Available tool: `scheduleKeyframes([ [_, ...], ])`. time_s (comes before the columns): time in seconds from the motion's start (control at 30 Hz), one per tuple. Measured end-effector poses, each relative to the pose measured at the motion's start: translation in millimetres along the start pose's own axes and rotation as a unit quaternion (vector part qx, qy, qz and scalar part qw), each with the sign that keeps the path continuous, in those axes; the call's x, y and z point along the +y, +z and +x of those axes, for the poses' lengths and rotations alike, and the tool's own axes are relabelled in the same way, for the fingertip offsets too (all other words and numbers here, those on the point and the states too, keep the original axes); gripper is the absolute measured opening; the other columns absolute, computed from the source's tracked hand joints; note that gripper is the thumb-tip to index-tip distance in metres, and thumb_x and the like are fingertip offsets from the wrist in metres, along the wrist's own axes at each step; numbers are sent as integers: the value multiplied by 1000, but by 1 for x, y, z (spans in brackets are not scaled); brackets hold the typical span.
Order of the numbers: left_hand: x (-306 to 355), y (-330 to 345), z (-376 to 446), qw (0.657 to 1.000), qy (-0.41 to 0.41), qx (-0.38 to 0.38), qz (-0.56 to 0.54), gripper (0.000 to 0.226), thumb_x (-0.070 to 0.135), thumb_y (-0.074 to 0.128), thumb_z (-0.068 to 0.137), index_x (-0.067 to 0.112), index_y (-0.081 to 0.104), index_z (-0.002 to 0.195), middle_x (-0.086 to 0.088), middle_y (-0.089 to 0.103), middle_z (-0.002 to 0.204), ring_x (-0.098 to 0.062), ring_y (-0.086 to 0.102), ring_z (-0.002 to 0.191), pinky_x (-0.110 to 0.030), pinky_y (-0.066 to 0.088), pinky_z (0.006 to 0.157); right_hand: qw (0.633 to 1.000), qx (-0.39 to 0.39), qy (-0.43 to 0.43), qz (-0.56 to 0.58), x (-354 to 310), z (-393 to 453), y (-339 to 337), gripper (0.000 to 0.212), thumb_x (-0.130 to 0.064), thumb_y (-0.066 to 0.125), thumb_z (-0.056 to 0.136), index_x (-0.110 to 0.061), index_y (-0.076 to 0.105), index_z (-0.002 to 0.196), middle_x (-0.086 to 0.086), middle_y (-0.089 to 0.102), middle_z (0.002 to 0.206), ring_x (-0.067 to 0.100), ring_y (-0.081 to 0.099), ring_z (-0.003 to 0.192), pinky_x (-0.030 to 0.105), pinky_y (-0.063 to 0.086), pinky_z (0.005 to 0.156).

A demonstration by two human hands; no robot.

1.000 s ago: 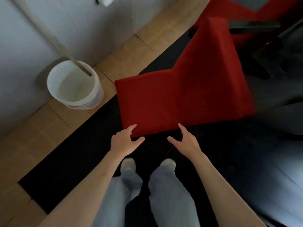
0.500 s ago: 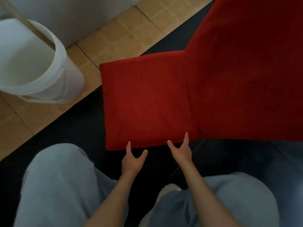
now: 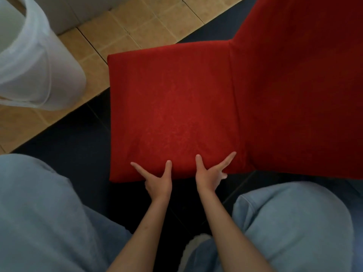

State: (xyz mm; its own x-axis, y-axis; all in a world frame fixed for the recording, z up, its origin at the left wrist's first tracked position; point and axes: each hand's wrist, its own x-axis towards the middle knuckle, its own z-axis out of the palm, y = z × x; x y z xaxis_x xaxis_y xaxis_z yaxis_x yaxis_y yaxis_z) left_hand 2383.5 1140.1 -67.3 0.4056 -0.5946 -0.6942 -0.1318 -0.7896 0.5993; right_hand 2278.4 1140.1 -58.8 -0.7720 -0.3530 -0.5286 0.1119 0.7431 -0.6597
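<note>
Along the near edge of the red seat cushion [image 3: 172,107], at its 6 o'clock side, the left hand [image 3: 159,181] and right hand [image 3: 209,176] are gripping side by side. Each is spreading thumb and forefinger flat on top while its other fingers are curling under the rim. Dark floor [image 3: 78,138] is lying open at the cushion's 9 o'clock. The red backrest [image 3: 304,85] is adjoining it at 3 o'clock. A white bucket [image 3: 39,65] is standing well apart at 10 o'clock on tan tiles [image 3: 137,26].
</note>
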Motion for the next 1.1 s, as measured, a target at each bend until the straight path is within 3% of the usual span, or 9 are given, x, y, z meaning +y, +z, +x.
scheduleKeyframes([
  [0.23,2,10,1,999,-32,31,-20,125,60,69,76,41,-37,138,-20,46,138,-35,52,119,-42,41,99,1000,-1,-2,12,4,1,1,118,-49,75,76,-59,-26,136,33,20,145,26,53,85,32,44,82],
  [0.3,3,10,3,998,-40,36,-24,128,60,70,75,37,-39,137,-20,45,138,-35,53,119,-42,42,98,1000,5,-5,19,6,1,1,123,-49,77,74,-56,-29,137,31,18,148,32,57,100,33,43,86],
  [0.43,4,11,4,996,-59,35,-49,134,57,74,72,32,-40,138,-19,43,140,-35,51,121,-43,41,101,999,24,12,46,6,5,-5,139,-48,85,64,-49,-32,139,22,26,152,34,46,129,35,39,99],
  [0.7,12,19,15,966,-141,90,-197,140,54,80,68,23,-34,143,-20,37,146,-35,44,130,-45,33,108,985,77,85,128,0,11,-3,141,-46,86,63,-37,-29,145,17,41,146,31,50,127,40,41,103],
  [0.97,11,23,22,934,-166,89,-305,145,57,85,55,46,-32,139,-4,29,151,-30,45,128,-59,41,102,972,99,115,179,-4,20,4,146,-46,90,56,-49,-30,139,15,44,142,31,54,119,41,44,96],
  [1.1,10,28,26,919,-172,110,-337,147,56,87,50,47,-29,140,-1,29,151,-28,49,124,-58,44,99,967,137,96,191,-1,21,11,146,-47,90,56,-44,-28,143,6,38,144,24,49,121,34,39,94],
])
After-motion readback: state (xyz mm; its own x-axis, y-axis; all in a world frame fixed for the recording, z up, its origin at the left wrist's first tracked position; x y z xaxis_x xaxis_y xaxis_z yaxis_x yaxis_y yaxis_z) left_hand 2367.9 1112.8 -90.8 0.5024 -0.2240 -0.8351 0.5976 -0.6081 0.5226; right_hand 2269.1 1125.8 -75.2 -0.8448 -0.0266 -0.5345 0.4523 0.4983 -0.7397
